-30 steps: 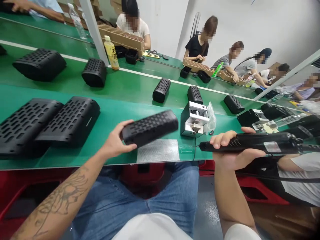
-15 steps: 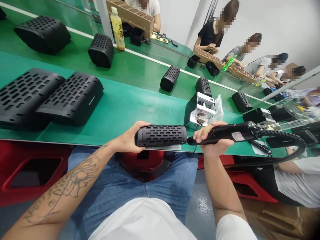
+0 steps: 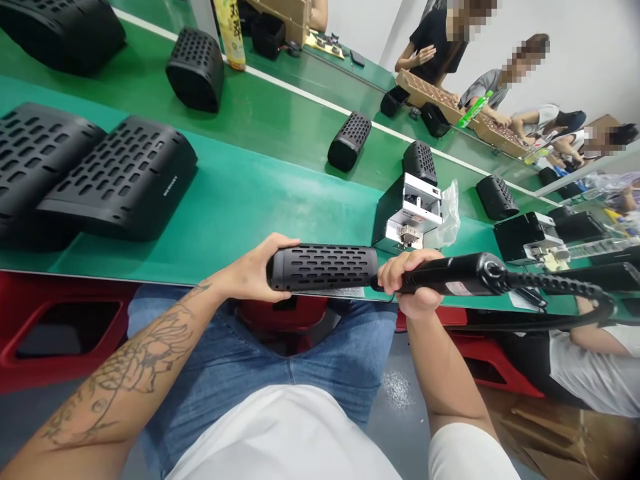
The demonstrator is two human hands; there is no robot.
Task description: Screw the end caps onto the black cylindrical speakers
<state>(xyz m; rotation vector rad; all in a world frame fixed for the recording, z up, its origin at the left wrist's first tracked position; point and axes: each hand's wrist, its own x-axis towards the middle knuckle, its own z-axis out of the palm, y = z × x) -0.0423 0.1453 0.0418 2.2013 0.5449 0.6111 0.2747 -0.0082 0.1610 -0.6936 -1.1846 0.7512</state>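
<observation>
My left hand (image 3: 253, 270) is wrapped round the left end of a black perforated speaker shell (image 3: 323, 267), held level above the near edge of the green table (image 3: 240, 200). My right hand (image 3: 413, 280) grips a black electric screwdriver (image 3: 457, 275) with a coiled cable (image 3: 560, 288). The tool's tip is against the shell's right end, hidden behind my fingers. A small white and black screw feeder (image 3: 407, 213) stands on the table just beyond my hands.
Two large black grilles (image 3: 115, 177) lie at the left. More speaker shells (image 3: 349, 141) sit along the conveyor belt. A drink bottle (image 3: 231, 33) stands at the back. Several people work at the far side; another person's arm (image 3: 595, 333) is at my right.
The shell came off the table toward me and turned level. My right hand brought the screwdriver left until its tip met the shell's right end. The view tilted down.
</observation>
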